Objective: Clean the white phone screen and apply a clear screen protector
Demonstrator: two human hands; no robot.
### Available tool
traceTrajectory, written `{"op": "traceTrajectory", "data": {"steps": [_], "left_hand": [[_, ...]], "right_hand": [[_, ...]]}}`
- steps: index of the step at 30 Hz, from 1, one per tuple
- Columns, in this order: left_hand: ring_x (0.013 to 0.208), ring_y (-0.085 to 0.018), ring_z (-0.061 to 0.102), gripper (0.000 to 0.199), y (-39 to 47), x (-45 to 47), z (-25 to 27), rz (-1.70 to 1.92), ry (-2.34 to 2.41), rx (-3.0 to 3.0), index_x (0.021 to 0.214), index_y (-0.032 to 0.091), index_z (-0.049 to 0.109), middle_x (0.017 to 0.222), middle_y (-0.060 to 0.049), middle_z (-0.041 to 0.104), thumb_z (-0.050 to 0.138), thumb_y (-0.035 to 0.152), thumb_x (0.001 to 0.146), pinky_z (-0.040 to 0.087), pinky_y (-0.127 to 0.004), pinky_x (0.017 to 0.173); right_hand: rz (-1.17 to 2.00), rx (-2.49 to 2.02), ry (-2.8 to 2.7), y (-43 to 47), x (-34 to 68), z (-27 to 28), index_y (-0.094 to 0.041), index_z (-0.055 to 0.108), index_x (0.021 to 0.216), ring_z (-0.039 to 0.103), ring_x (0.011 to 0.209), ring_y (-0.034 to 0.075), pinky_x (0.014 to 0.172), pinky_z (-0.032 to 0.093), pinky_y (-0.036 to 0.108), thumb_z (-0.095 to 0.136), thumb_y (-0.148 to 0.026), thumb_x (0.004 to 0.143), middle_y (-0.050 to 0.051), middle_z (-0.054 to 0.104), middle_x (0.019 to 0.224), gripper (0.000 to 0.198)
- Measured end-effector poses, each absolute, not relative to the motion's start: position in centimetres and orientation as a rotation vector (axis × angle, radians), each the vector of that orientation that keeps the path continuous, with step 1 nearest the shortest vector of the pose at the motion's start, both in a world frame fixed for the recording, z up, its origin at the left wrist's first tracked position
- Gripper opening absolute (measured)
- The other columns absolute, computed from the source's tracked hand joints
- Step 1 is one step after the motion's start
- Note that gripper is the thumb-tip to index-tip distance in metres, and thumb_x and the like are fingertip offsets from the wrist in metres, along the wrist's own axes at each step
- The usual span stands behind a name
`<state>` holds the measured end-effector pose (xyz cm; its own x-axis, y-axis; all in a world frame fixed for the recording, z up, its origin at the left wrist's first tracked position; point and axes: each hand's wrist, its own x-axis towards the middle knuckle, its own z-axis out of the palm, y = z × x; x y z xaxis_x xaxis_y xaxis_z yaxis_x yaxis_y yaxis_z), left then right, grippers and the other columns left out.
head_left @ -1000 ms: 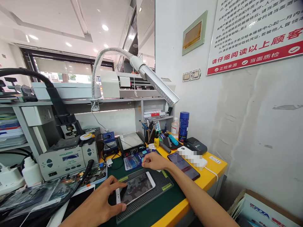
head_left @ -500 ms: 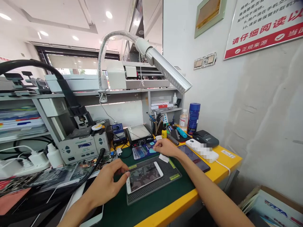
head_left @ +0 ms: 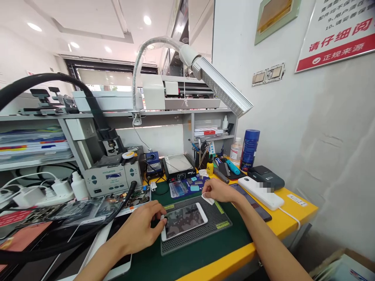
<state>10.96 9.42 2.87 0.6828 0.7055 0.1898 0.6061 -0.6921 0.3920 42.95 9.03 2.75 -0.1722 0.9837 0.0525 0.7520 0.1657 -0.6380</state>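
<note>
A white-framed smartphone (head_left: 185,221) lies face up on a grey perforated mat (head_left: 193,236), its dark screen mottled with blotchy marks. My left hand (head_left: 143,224) grips the phone's left end, the thumb over the front edge and the fingers bent at the upper corner. Beyond the phone's far right corner, my right hand (head_left: 219,190) pinches a small white wipe (head_left: 208,199) over the mat's upper edge. Part of the wipe is hidden under the fingers.
Behind the mat are a blue card with small pads (head_left: 193,187), a yellow bottle (head_left: 209,168) and a hot plate (head_left: 179,171). A dark tablet-like device (head_left: 253,205) and white power bank-like block (head_left: 260,192) lie right. A black hose (head_left: 117,214) crosses circuit boards left.
My right hand has come down from above the blue card onto the white wipe and now pinches it. My left hand stays at the phone's end. The view has swung slightly left.
</note>
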Motion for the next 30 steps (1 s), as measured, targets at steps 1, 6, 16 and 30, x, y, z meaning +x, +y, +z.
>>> {"op": "traceTrajectory", "data": {"steps": [1, 6, 16, 30], "left_hand": [[0.077, -0.02, 0.058, 0.021, 9.4, 10.9, 2.8, 0.477, 1.045, 2.6, 0.091, 0.022, 0.063, 0.088, -0.004, 0.063, 0.049, 0.037, 0.089, 0.039, -0.029, 0.063], [0.078, -0.02, 0.058, 0.022, 9.6, 10.8, 2.6, 0.445, 1.036, 2.621, 0.092, 0.023, 0.063, 0.089, -0.004, 0.062, 0.048, 0.04, 0.09, 0.039, -0.029, 0.064], [0.089, -0.024, 0.058, 0.042, 10.1, 9.6, 3.0, 0.273, 1.011, 2.556, 0.113, 0.023, 0.062, 0.101, -0.005, 0.059, 0.059, 0.05, 0.081, 0.044, -0.031, 0.072], [0.096, -0.026, 0.059, 0.055, 10.0, 9.3, 3.5, 0.191, 0.991, 2.485, 0.121, 0.021, 0.059, 0.101, -0.005, 0.06, 0.063, 0.052, 0.076, 0.046, -0.032, 0.078]], "right_hand": [[0.696, -1.599, -2.001, 8.9, 42.7, 3.0, -0.015, 0.073, 0.081, 0.06, 0.067, 0.016, 0.055, 0.042, 0.023, 0.065, -0.029, 0.077, 0.004, 0.07, 0.075, 0.017], [0.904, -1.406, -2.104, 8.4, 40.5, 3.1, -0.018, 0.077, 0.088, 0.059, 0.064, 0.014, 0.055, 0.042, 0.022, 0.07, -0.042, 0.076, 0.002, 0.069, 0.072, 0.028], [0.874, -1.531, -2.113, 8.6, 40.3, 2.3, -0.012, 0.075, 0.082, 0.052, 0.054, 0.012, 0.05, 0.04, 0.021, 0.063, -0.033, 0.079, 0.003, 0.064, 0.064, 0.024], [0.946, -1.617, -2.532, 9.8, 33.5, 6.2, -0.015, 0.067, 0.075, 0.059, 0.056, 0.013, 0.046, 0.038, 0.018, 0.058, -0.009, 0.067, 0.0, 0.065, 0.062, 0.013]]}}
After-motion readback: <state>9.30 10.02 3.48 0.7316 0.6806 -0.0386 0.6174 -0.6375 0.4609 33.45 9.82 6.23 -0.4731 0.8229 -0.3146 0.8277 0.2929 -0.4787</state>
